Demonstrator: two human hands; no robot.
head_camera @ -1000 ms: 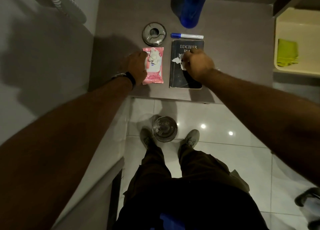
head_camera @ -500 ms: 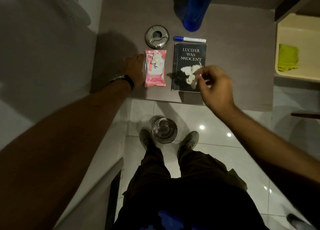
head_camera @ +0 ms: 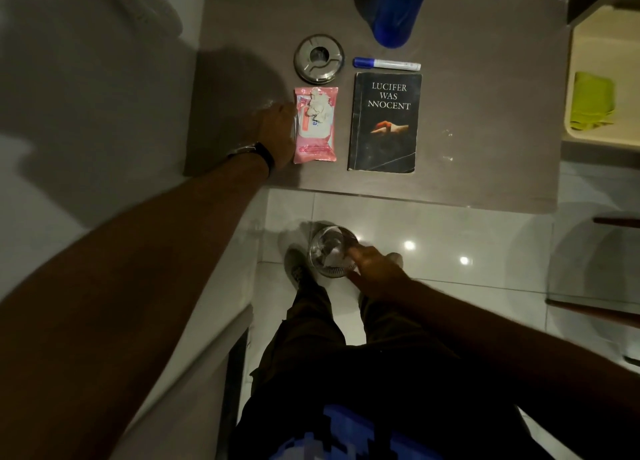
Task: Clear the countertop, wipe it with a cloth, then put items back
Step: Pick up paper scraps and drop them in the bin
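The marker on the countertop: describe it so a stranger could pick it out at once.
Start at the grey countertop and find the black book titled "Lucifer Was Innocent". The marker lies flat just beyond the book's top edge, to the right of the round metal ashtray. It is the only slim white stick there, with a blue cap pointing at the ashtray.

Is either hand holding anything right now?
Left hand steadies the pink wipes packet at its left edge. Right hand, over the bin: cannot tell.
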